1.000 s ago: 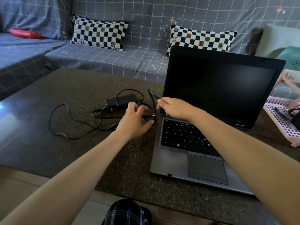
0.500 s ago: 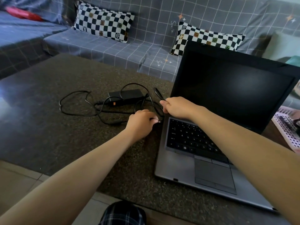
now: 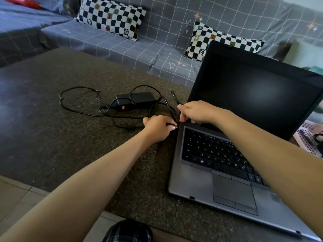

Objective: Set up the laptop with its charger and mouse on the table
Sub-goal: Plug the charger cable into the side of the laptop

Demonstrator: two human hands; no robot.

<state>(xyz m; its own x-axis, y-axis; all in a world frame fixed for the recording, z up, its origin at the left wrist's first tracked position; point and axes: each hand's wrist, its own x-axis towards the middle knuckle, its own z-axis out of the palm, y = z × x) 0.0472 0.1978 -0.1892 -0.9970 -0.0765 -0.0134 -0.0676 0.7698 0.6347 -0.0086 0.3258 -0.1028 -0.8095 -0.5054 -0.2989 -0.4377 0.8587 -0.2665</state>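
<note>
Head view: only view supplied; entries below come from it.
Change: against the frames half a second and one second back, the left hand [image 3: 160, 129] has moved right, from the cable tangle to the left rear corner of the open grey laptop with black keyboard and dark screen [image 3: 227, 165]; the plug tip now sits just beside that edge.
Left hand state: fingers curled round the plug end of the thin black charger cable [image 3: 111, 117], gripping it.
Right hand state: right hand [image 3: 197, 111] unmoved on the laptop's rear left corner by the hinge, fingers curled; it seems to brace the base. Whether it also pinches the cable loop there, cannot tell.
Meaning for task: judged as the plug-in step, nearly at the port; the port itself is hidden by the hands, so seating is unconfirmed.
Location, laptop: on the dark speckled stone table [image 3: 52, 137], right side, lid open, screen unlit.
Location, charger: black rectangular power brick [image 3: 138, 98] on the table left of the laptop, cable looped loosely around it.
Location, mouse: none identifiable; step judged pending.
Count, hands: 2.
Count, laptops: 1.
Count, power bricks: 1.
Count, black-and-white checked cushions: 2, [image 3: 111, 16] and [image 3: 218, 41], on the grey grid-patterned sofa [image 3: 157, 41].
Count, white perforated plastic baskets: 1, [image 3: 307, 142], right edge, contents unclear.
</note>
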